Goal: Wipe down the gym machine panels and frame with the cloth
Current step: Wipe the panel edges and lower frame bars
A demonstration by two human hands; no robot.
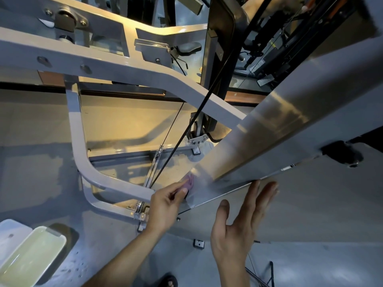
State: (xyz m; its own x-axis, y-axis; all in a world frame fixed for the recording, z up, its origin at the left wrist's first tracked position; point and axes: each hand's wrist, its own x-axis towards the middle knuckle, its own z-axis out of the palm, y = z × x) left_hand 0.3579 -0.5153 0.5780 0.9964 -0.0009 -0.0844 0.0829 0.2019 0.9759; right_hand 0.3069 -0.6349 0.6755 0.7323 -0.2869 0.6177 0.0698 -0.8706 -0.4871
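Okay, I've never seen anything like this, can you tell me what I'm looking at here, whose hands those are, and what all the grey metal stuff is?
This is one picture from a camera worn on a person's head, looking forward and down, so the two hands at the bottom belong to the wearer. The grey bars are the painted frame of a gym machine, with a thin black cable running down through it. On the right is a wide flat metal panel of the same machine. The left hand pinches a small purple cloth against the low end of that panel, wiping it. The right hand is open, fingers straight, with its fingertips at the panel's lower edge. On the floor at lower left sits a white tub of pale liquid. A sandalled foot shows at the bottom.
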